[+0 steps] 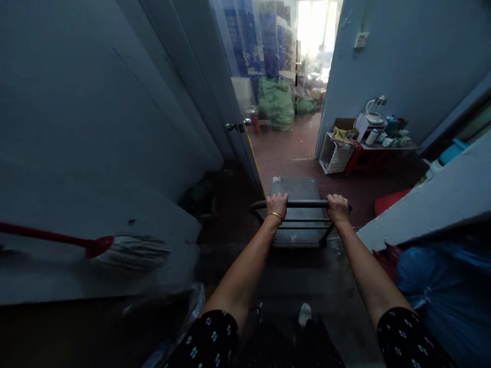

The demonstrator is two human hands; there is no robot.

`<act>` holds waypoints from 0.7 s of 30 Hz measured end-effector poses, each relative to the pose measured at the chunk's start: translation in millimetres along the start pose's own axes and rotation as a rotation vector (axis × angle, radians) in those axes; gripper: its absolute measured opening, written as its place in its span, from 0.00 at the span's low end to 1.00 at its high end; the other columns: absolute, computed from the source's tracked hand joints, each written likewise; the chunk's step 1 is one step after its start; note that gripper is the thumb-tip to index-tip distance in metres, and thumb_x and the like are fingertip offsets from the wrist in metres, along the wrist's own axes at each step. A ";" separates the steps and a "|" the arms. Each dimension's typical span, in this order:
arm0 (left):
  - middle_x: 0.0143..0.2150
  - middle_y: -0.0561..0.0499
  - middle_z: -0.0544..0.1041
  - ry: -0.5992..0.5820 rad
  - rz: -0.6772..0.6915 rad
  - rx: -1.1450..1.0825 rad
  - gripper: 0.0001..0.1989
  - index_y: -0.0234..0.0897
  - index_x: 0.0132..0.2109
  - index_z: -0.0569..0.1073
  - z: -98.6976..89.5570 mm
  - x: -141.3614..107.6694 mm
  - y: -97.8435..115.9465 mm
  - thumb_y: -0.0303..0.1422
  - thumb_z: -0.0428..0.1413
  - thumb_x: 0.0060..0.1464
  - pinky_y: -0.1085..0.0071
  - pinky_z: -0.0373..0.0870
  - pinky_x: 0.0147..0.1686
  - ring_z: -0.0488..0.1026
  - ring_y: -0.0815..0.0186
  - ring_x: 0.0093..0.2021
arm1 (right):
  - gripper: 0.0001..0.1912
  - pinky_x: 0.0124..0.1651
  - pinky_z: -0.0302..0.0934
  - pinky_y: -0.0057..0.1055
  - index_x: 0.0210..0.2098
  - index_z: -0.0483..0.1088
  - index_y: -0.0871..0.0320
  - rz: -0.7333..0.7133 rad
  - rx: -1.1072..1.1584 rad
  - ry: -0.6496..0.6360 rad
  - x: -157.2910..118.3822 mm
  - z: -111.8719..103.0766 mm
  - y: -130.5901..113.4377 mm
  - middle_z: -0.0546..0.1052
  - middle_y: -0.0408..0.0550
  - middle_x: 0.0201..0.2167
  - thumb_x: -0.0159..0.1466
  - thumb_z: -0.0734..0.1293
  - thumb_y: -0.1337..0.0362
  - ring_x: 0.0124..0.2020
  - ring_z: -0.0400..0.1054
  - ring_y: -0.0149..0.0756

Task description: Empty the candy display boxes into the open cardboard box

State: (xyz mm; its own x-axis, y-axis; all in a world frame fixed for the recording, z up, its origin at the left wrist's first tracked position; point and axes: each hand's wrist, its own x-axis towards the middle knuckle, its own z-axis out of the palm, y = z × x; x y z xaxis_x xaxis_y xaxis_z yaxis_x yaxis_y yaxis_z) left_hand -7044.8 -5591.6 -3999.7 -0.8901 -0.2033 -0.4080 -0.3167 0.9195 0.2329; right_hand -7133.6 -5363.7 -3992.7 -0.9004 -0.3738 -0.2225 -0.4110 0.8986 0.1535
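Both arms reach forward to the dark handle of a platform trolley [295,186]. My left hand [277,205] is wrapped round the left part of the bar, a gold-coloured bangle on its wrist. Round the right end of the same bar my right hand [338,207] is closed. Beyond the handle lies the trolley's flat grey deck, with nothing visible on it. The deck points toward a doorway with a clear plastic strip curtain [268,56]. My fingertips are partly hidden behind the bar.
Left of the trolley stands an open door with a knob [230,126]; a mop [134,251] hangs nearer. At right are a cluttered small table [399,146], a white crate [334,156], a wall edge and a blue bag [441,291]. Green sacks [276,102] sit past the curtain.
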 end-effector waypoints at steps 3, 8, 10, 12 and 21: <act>0.55 0.36 0.74 -0.010 -0.013 -0.014 0.20 0.38 0.56 0.72 -6.0 62.4 -7.5 0.24 0.40 0.67 0.55 0.66 0.51 0.74 0.51 0.55 | 0.14 0.45 0.47 0.37 0.46 0.73 0.59 -0.011 -0.013 -0.005 62.1 8.9 0.5 0.74 0.56 0.45 0.70 0.57 0.71 0.47 0.63 0.44; 0.55 0.38 0.74 0.004 0.002 -0.039 0.19 0.38 0.57 0.70 -7.2 158.0 -22.9 0.25 0.40 0.67 0.56 0.64 0.52 0.74 0.52 0.55 | 0.14 0.46 0.47 0.37 0.48 0.72 0.59 0.000 -0.034 -0.011 157.0 26.0 0.1 0.74 0.56 0.46 0.70 0.57 0.71 0.48 0.63 0.44; 0.54 0.38 0.75 0.007 0.014 -0.047 0.19 0.38 0.57 0.70 -8.8 195.2 -27.5 0.25 0.39 0.68 0.56 0.65 0.51 0.75 0.53 0.54 | 0.14 0.46 0.48 0.36 0.48 0.73 0.58 0.006 -0.036 -0.016 194.2 29.1 0.0 0.74 0.54 0.46 0.70 0.58 0.71 0.48 0.63 0.43; 0.53 0.37 0.75 0.003 0.028 -0.057 0.19 0.37 0.57 0.70 -11.6 232.5 -31.3 0.25 0.39 0.68 0.57 0.65 0.50 0.76 0.53 0.53 | 0.14 0.45 0.48 0.35 0.47 0.74 0.56 0.008 -0.036 -0.028 231.3 30.4 0.1 0.75 0.52 0.45 0.68 0.60 0.72 0.47 0.64 0.41; 0.53 0.38 0.76 -0.018 0.100 -0.051 0.19 0.39 0.57 0.71 -22.6 397.8 -62.5 0.27 0.39 0.69 0.59 0.66 0.49 0.76 0.54 0.53 | 0.15 0.46 0.49 0.34 0.46 0.75 0.54 0.043 -0.037 -0.032 392.7 52.9 -10.5 0.75 0.50 0.43 0.64 0.63 0.75 0.47 0.65 0.40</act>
State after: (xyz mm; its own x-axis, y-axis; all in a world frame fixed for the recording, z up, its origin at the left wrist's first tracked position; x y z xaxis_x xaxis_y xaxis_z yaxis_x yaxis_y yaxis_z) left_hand -7386.5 -5737.5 -4156.6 -0.9123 -0.1049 -0.3958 -0.2431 0.9166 0.3174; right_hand -7475.3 -5507.8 -4132.6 -0.9126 -0.3271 -0.2453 -0.3775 0.9044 0.1988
